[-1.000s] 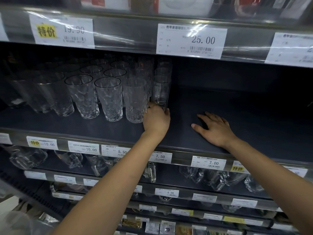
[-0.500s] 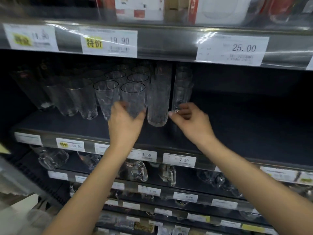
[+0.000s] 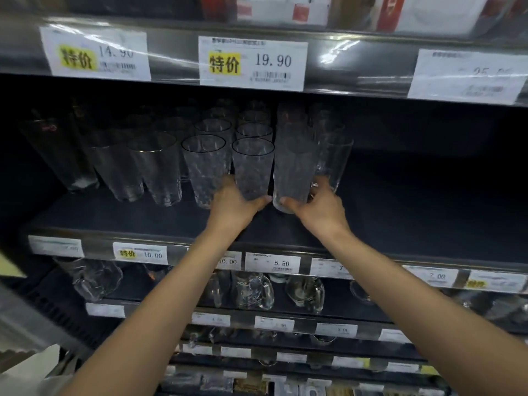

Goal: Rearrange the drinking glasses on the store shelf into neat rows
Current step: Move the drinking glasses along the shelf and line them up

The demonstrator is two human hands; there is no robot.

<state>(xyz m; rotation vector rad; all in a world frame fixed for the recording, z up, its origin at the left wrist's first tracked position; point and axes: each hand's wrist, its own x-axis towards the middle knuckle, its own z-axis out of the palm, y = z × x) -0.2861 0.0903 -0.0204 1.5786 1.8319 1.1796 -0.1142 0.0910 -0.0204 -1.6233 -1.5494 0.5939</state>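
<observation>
On a dark store shelf (image 3: 128, 220), the left hand (image 3: 233, 205) gripped the base of a clear dimpled tumbler (image 3: 253, 164) while the right hand (image 3: 321, 208) held a taller clear glass (image 3: 294, 167), apparently ribbed, just beside it.

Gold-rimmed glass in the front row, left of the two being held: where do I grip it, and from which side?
Probably the lower body of the gold-rimmed glass, coming straight in from the shelf front. It stands upright and tapers toward its base, so gaps to the neighbouring glasses widen there, while the rims sit close.
</observation>
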